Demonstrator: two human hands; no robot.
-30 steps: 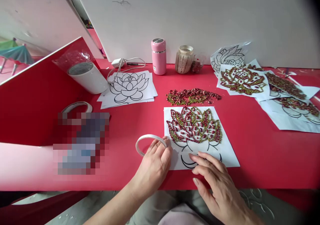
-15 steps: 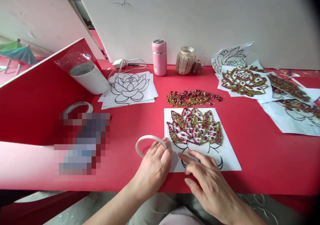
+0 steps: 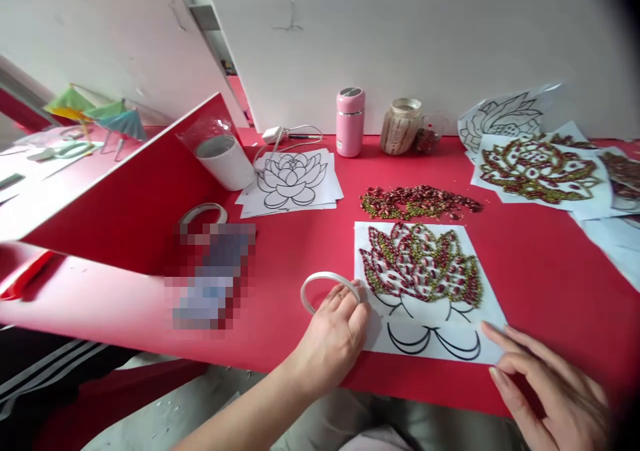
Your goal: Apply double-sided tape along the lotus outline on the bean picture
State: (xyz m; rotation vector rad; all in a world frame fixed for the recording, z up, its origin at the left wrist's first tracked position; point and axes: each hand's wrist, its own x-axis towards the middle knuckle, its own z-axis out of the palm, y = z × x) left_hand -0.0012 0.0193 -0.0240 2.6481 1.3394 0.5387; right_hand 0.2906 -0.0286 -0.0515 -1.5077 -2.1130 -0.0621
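A white sheet (image 3: 480,337) with a lotus outline lies on the red table (image 3: 540,271); its upper petals are filled with red and green beans (image 3: 420,264). My left hand (image 3: 335,334) rests at the sheet's left edge, fingers curled around a thin white tape ring (image 3: 320,284). My right hand (image 3: 550,387) hovers at the sheet's lower right corner with fingers stretched out, holding nothing.
A loose pile of beans (image 3: 415,201) lies behind the sheet. Blank lotus sheets (image 3: 290,181), a pink flask (image 3: 350,121), a jar (image 3: 400,125), a white roll (image 3: 225,159) and finished bean pictures (image 3: 540,164) stand further back. A red divider (image 3: 125,197) rises on the left.
My right hand has slid off the lower petals to the sheet's lower right corner. The view has turned left. My left hand stays on the tape ring.
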